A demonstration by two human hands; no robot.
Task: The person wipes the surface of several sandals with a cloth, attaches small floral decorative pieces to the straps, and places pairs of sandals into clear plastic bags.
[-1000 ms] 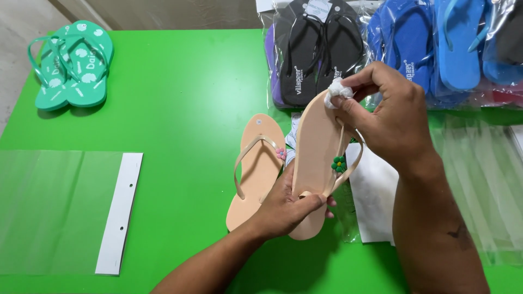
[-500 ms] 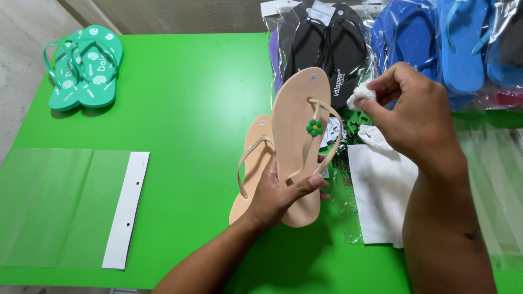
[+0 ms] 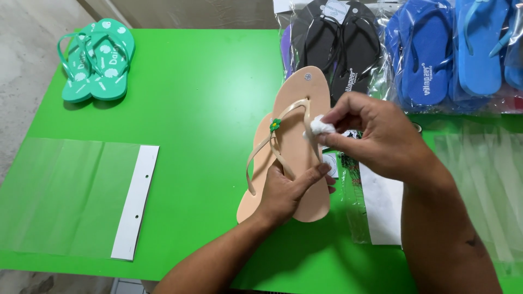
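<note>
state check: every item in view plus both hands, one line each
left hand: grips heel of top beige sandal
right hand: pinches white wad at the strap
white wad: crumpled, touching strap
top beige sandal: held, sole up
lower beige sandal: flat on table, mostly covered
green sandals: paired, unbagged
black sandals: bagged
blue sandals: bagged
empty bag: flat

The left hand (image 3: 289, 190) grips the heel end of a beige flip-flop (image 3: 299, 103), and a second beige flip-flop (image 3: 251, 188) lies under it on the green table (image 3: 201, 81). The right hand (image 3: 376, 136) pinches a small white wad (image 3: 320, 127) against the strap, near a green flower ornament (image 3: 275, 124). A pair of teal flip-flops (image 3: 98, 60) lies at the far left corner, and a clear bag with a white header (image 3: 71, 196) lies flat at the left.
</note>
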